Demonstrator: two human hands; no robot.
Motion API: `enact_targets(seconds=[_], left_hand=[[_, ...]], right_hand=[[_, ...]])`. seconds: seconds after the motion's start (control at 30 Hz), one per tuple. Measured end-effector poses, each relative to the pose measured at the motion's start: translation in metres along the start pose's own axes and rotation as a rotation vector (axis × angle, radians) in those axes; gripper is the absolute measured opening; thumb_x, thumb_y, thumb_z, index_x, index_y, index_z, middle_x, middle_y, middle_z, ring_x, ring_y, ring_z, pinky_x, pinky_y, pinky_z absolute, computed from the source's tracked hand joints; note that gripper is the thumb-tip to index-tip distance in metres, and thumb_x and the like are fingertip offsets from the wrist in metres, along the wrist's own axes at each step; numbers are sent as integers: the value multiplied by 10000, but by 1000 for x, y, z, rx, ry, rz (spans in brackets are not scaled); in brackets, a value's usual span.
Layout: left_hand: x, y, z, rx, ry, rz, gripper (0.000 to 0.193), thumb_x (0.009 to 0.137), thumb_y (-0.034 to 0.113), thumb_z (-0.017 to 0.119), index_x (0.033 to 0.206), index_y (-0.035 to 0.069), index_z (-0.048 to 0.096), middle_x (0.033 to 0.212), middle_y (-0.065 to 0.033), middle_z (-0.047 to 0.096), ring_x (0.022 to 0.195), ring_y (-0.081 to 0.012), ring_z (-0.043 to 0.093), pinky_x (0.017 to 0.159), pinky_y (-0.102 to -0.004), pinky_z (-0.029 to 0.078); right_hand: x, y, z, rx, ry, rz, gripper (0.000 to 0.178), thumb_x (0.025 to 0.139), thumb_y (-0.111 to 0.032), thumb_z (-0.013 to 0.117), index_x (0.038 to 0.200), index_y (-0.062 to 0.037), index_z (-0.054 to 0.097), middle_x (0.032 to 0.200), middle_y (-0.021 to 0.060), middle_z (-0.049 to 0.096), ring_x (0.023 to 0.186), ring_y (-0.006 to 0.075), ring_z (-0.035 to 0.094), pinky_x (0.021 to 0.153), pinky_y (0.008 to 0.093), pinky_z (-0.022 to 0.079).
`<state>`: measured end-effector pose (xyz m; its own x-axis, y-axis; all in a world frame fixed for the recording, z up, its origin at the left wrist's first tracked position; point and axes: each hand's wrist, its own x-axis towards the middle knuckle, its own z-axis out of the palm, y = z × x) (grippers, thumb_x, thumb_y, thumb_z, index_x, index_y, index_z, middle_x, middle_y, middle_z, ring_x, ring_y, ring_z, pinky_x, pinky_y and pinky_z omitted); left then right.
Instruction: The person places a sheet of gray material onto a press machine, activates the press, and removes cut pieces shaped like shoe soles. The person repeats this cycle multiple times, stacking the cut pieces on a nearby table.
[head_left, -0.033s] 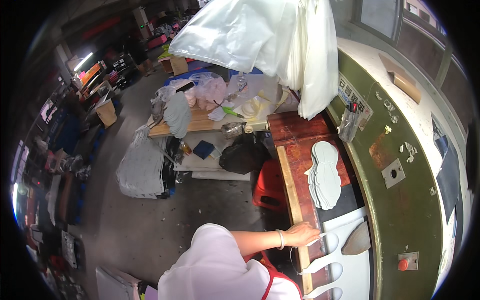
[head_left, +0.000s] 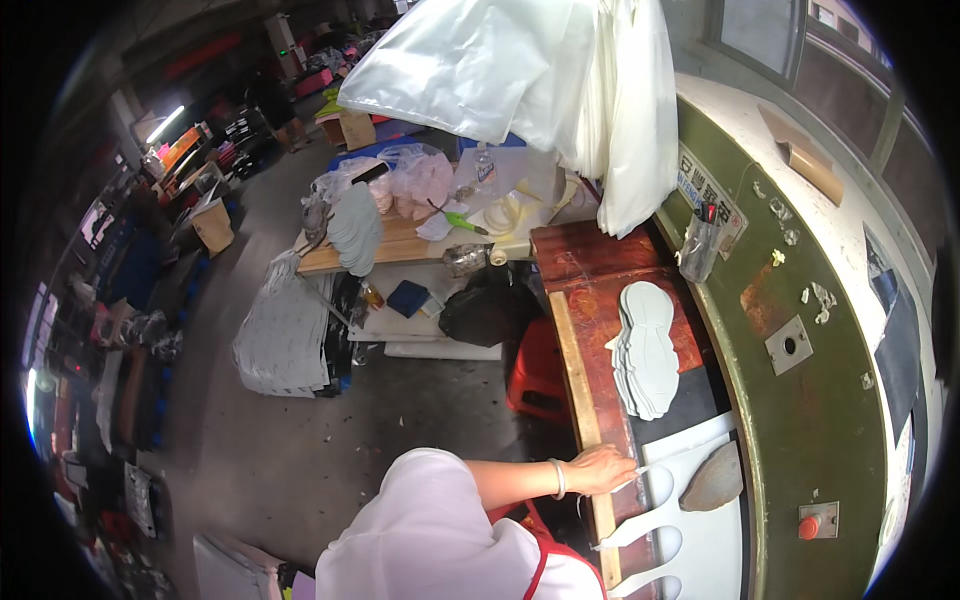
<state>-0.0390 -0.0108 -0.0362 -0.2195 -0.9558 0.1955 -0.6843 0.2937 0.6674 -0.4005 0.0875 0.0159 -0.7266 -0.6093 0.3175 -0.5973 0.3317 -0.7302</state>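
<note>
My left hand [head_left: 600, 469], with a pale bracelet on the wrist, reaches right to the wooden edge of the bench. Its fingers are closed on the narrow end of a white cut-out sheet [head_left: 702, 540], which has rounded gaps along its near side. A grey-brown, stone-like piece [head_left: 711, 479] lies on that sheet. Farther up the bench is a stack of pale grey, double-lobed cut pieces [head_left: 648, 345], lying on a dark and red surface. My right hand is out of view.
A green machine beam [head_left: 800, 420] with a red button [head_left: 808, 527] runs along the bench's right side. A pen cup [head_left: 699, 249] is fixed to it. White plastic sheets [head_left: 520, 70] hang above. A red stool [head_left: 538, 370] and cluttered table [head_left: 410, 240] stand beyond.
</note>
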Motion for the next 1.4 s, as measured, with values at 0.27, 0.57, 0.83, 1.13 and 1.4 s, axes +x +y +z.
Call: enact_targets(seconds=[0.27,0.57,0.83,1.13,1.4], left_hand=[[-85,0,-24,150,-28,-230,290,896,386,498,896,114,598,567,-119,578,530,-315,603,481,-460,460],[-120,-23,-24,360,24,25,249,858,263,602,709,80,521,577,-127,554,546,-319,559,536,-426,433],[-121,-32,-22,312,-29,42,234,872,233,578,729,57,520,566,-131,531,536,-328,541,519,-430,399],[-72,-14,-16,345,-4,68,246,880,223,580,711,57,516,534,-131,508,496,-328,521,487,-427,388],[22,3,3,318,38,2,269,880,233,583,691,48,536,536,-156,511,506,-352,521,497,-444,388]], right_hand=[[-100,-109,146,-71,-605,-362,1022,558,-226,800,1429,-71,288,1408,370,141,1321,498,168,1097,530,166],[-95,-90,83,657,-695,-71,893,506,-52,787,1302,-67,382,1307,153,405,1235,282,399,1047,359,311],[-107,-59,73,89,-399,-421,912,495,-77,792,1308,-94,379,1359,244,303,1263,385,312,1033,437,309],[-59,-46,87,106,-486,-363,1000,493,-124,803,1362,-67,310,1403,308,199,1316,484,188,1063,522,251],[152,-35,9,-12,466,-6,849,920,-390,508,1424,100,32,1478,314,69,1374,413,115,1133,468,81]])
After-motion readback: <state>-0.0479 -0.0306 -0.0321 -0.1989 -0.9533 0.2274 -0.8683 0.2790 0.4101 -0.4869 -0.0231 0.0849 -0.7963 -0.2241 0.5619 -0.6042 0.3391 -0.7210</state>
